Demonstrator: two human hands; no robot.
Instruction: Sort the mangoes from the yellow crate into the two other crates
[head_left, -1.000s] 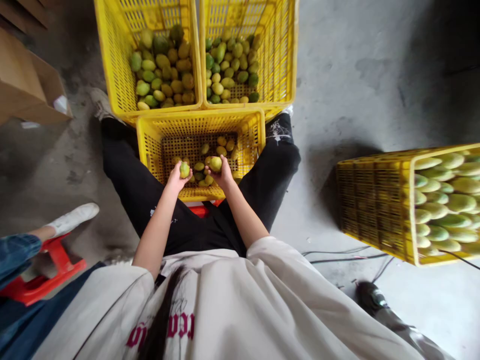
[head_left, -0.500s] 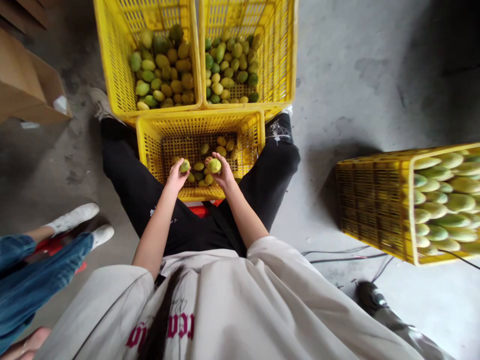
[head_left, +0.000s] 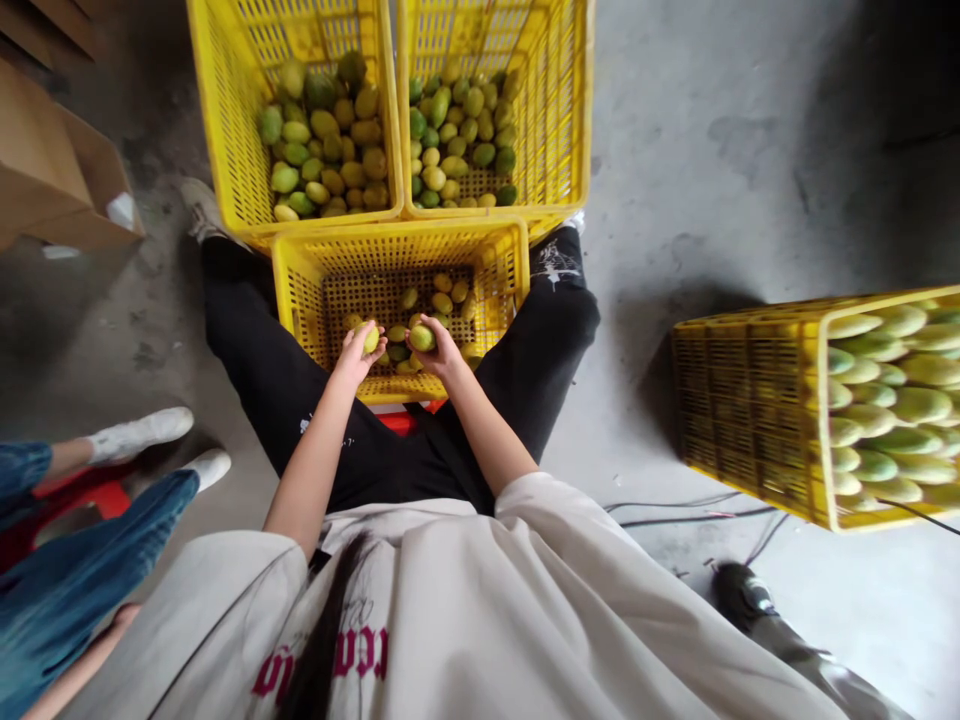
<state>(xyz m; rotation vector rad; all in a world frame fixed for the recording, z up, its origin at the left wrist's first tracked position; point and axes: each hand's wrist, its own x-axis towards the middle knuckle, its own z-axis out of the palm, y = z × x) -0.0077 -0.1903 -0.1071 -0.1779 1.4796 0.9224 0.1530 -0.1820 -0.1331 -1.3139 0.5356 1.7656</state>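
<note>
My left hand [head_left: 355,354] is closed round a small yellow oval fruit [head_left: 371,340], its fingers curled along the side. Another oval fruit, greener [head_left: 422,338], sits in my right hand [head_left: 444,356], gripped between thumb and fingers. Both hands are over the near yellow crate [head_left: 401,230] between my knees, a short gap apart. On its mesh floor lie several similar loose fruits [head_left: 442,302], some partly hidden by my hands.
Two larger yellow crates, left [head_left: 225,150] and right [head_left: 574,120], hold many green and yellow fruits. A crate of long pale-green fruits [head_left: 750,400] stands at right, near black cables [head_left: 690,520]. A cardboard box [head_left: 67,160] and another person's jeans-clad leg [head_left: 112,560] are at left.
The fruit in my left hand now shows a yellower side; the right one looks greener and has come slightly lower and inward. The neighbouring person's legs and arm have shifted.
</note>
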